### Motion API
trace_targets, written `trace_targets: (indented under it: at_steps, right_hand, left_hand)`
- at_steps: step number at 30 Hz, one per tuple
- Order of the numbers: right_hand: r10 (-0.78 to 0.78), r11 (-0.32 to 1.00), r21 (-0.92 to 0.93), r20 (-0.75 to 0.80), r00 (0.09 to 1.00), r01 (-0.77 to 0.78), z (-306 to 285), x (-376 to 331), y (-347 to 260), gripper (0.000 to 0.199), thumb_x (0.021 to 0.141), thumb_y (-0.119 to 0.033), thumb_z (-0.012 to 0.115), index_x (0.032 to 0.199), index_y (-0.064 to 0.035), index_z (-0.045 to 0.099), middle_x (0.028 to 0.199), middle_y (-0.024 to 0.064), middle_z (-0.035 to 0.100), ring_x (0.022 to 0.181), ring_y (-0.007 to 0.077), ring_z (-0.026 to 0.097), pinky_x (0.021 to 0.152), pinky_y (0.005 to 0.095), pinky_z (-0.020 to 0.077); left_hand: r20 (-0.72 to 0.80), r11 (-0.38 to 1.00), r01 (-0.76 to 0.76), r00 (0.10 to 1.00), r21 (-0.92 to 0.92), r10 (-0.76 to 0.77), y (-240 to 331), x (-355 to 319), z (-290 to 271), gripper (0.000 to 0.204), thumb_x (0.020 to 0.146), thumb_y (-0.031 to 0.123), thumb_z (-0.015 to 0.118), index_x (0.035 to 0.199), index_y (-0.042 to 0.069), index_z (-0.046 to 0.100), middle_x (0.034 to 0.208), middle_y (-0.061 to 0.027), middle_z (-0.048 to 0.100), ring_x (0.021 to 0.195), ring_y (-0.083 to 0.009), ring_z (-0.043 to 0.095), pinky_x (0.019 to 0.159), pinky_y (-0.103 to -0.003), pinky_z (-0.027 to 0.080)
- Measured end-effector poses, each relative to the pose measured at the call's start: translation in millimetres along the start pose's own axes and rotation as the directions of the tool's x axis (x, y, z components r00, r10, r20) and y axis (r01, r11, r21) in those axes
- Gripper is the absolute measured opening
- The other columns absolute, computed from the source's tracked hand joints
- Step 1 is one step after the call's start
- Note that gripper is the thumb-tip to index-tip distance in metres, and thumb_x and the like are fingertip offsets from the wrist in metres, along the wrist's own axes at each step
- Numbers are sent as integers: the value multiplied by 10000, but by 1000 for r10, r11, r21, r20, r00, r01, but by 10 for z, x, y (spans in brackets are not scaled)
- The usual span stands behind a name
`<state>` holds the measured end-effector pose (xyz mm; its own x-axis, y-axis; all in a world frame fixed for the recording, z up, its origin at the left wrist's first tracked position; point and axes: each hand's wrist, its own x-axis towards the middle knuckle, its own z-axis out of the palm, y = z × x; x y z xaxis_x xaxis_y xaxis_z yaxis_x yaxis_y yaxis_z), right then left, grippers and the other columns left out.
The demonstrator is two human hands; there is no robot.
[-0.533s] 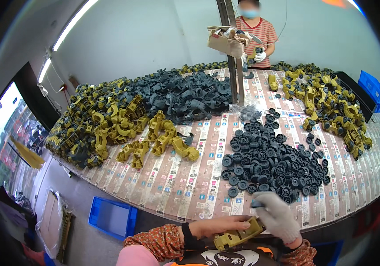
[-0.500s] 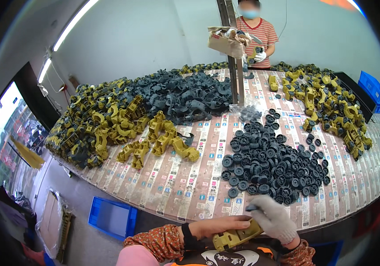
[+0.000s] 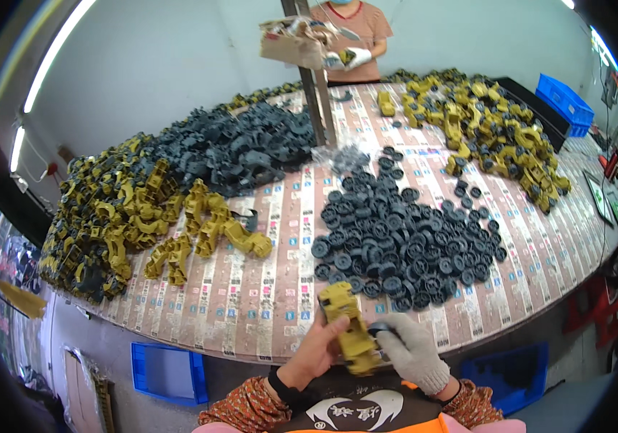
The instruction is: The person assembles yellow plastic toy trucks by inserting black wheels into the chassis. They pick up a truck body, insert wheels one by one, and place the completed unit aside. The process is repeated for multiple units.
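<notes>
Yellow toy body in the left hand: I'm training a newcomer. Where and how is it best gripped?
Probably mid-length on the yellow toy body, coming from the left, thumb on top, as the left hand does. It is long and narrow, so a middle hold should be steadier than at an end, and leaves its right side open to the gloved right hand, holding a dark piece.

The bare left hand (image 3: 314, 351) and gloved right hand (image 3: 415, 355) nearly meet, fingers (image 3: 391, 342) bent.

yellow toy body (image 3: 353, 333); dark grey wheels (image 3: 404, 247); rust-patterned sleeves (image 3: 242, 405)
</notes>
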<state>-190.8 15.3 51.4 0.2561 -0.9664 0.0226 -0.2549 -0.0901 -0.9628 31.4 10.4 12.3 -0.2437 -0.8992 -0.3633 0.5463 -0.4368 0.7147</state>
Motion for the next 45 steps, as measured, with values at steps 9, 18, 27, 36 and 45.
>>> trace_targets:
  at_steps: [9,18,27,36,45]
  right_hand:
    - [-169,983,-106,-239,956,147,-179,203,67,274,938,5,646,1206,19,703,1030,162,739,896,272,730,828,353,574]
    - [-85,995,-64,-216,973,72,129,169,89,333,966,-39,671,1299,-19,674,1066,168,743,898,257,747,797,344,586]
    - [-86,995,-66,-205,975,74,121,48,165,395,947,-50,689,1338,-18,645,1114,208,742,934,349,761,803,392,597]
    - [-243,944,-267,-173,955,192,142,-37,96,322,886,-12,646,1208,-4,628,890,218,705,767,445,713,652,487,553]
    - [-68,992,-110,-93,993,58,-100,-33,183,281,890,10,627,1167,-4,666,887,229,696,787,417,719,704,444,561]
  left_hand:
    - [74,993,98,992,58,-102,64,-127,123,656,1030,470,698,1510,162,375,1186,-100,624,1001,-311,757,755,-394,672]
    - [84,992,96,991,82,-103,-27,-179,220,774,1030,378,730,1609,186,254,1369,-111,560,1220,-240,628,962,-422,613]
    - [151,885,-148,984,442,90,-197,-101,157,852,1063,304,698,1672,182,115,1490,-114,466,1342,-223,526,1151,-407,446]
    - [277,747,-265,954,610,112,-171,-87,142,880,1058,250,703,1660,185,65,1437,-129,500,1307,-230,544,1123,-401,452]
    - [355,710,-261,935,654,16,-82,-12,149,875,1028,197,741,1659,172,136,1411,-123,545,1271,-220,583,1108,-386,468]
